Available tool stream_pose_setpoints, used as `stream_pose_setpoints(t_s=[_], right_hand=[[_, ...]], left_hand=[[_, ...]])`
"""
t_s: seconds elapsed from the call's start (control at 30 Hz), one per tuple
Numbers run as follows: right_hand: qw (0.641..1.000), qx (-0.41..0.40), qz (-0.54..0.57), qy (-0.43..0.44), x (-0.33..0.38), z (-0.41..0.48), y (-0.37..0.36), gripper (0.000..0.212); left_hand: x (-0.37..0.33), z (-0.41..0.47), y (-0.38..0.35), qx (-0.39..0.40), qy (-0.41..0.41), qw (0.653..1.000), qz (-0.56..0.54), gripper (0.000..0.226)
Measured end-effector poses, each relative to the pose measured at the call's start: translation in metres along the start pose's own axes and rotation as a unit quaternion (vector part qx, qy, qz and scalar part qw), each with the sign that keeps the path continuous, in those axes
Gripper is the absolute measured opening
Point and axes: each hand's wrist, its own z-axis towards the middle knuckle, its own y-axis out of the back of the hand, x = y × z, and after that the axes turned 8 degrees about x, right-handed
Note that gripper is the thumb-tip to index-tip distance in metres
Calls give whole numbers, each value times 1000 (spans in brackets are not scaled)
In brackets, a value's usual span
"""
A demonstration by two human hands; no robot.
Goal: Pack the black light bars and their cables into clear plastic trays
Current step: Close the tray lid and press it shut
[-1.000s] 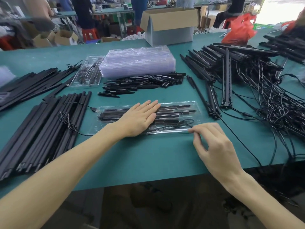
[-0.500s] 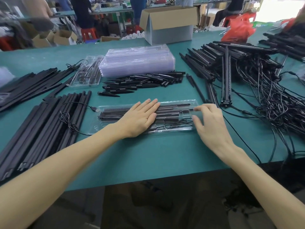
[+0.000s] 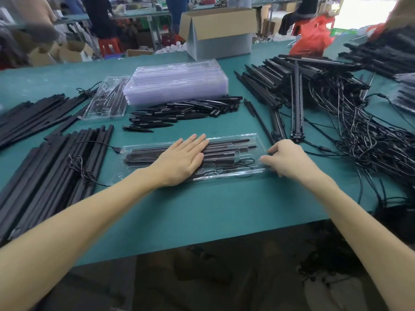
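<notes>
Now, change: our right hand (image 3: 289, 159) has shifted from the tray's near edge to its 3 o'clock end, fingers curled gripping the rim;
Left hand (image 3: 183, 161): released, flat, pressing the lid;
Filled tray (image 3: 249, 173): table centre, closure nearly done.

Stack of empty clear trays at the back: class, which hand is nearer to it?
Left. The left hand lies flat just in front of the stack; the right hand is off to its right.

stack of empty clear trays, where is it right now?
In the head view, the stack of empty trays sits centre-far on the green table, just behind the pile of short black pieces and in front of the cardboard box.
</notes>
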Motion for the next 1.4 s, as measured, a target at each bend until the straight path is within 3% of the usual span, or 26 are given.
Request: stream_pose_setpoints(t_s=[0.27,0.4,0.5,1.4], right_hand=[[964,111,241,-10,-9,0,6,25],[938,182,295,-1,-10,-7,2,21],[923,180,339,-5,-11,-9,1,19],[939,170,298,-17,-3,-12,-1,11]], left_hand=[[-1,-7,-2,-28,-17,999,-2,53],[-1,-7,-2,-31,-19,999,-13,53],[1,-6,-3,-30,-20,999,-15,53],[1,-7,-3,-32,-20,999,-28,52]])
